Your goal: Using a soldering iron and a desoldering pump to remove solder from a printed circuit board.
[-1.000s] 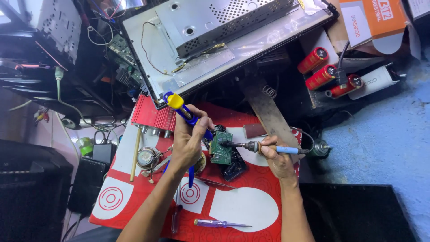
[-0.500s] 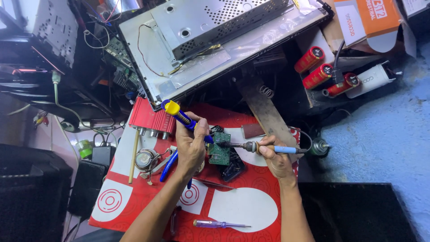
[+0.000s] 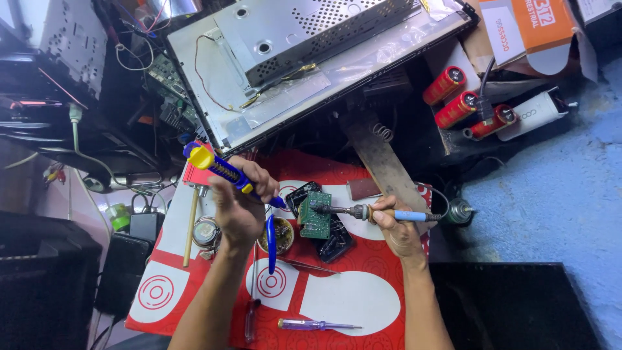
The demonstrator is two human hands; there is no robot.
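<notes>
your left hand [image 3: 241, 207] is curled tight round a blue suction pump [image 3: 227, 172] with a yellow knob, a slim plastic tube whose long axis runs from the far left, where the knob sits, down to the near right, where its tip points toward the small green circuit board [image 3: 315, 215]. your right hand [image 3: 396, 228] is closed in a pen-like grip on a soldering iron [image 3: 369, 212] with a pale blue handle; it lies almost level, left to right, and its metal tip points left and touches the right edge of the board. the board is flat and rectangular, studded with small parts, and rests on dark plastic pieces in the middle of the red and white mat [image 3: 343, 304]. just left of the board stands a small round tin [image 3: 277, 234] holding a dark amber paste, and a blue handled tool [image 3: 271, 245] lies across its left rim. left of that sits a small round metal speaker [image 3: 206, 232] beside a thin wooden stick [image 3: 190, 227]. near you on the mat lies a clear purple screwdriver [image 3: 314, 324], pointing right. at the far right a cardboard box [image 3: 518, 39] lies open, and three red cylinders [image 3: 461, 104] lie side by side just below it. a grey metal chassis [image 3: 311, 58] with perforated panels fills the far side.
</notes>
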